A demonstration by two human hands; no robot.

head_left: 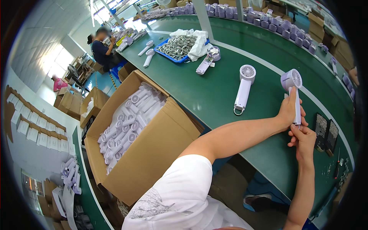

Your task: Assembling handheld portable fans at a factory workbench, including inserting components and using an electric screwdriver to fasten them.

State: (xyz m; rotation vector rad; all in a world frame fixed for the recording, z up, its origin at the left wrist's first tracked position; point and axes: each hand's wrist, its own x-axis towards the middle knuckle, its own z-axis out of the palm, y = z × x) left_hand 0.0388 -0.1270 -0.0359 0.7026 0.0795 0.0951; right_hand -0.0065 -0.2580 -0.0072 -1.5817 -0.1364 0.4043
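Note:
A lavender handheld fan (292, 79) stands head up over the right side of the green table, its round grille turned to the right. My left hand (289, 111) is wrapped around its handle. Just below, my right hand (303, 138) pinches at the handle's bottom end, where a small bit of metal shows between the fingertips; its shape is mostly hidden. Left of my hands lies another handheld fan (243, 89) with a metal ring at its base. Farther back is a partly built fan (209, 60) with its head uncovered.
A blue tray (176, 59) of metal rings sits at the back. On the left, a cardboard box (161, 132) holds many fans. Black trays of small parts (326, 134) and a screwdriver (339, 168) lie at the right. Fan heads (264, 23) line the far belt. A person (100, 48) sits beyond.

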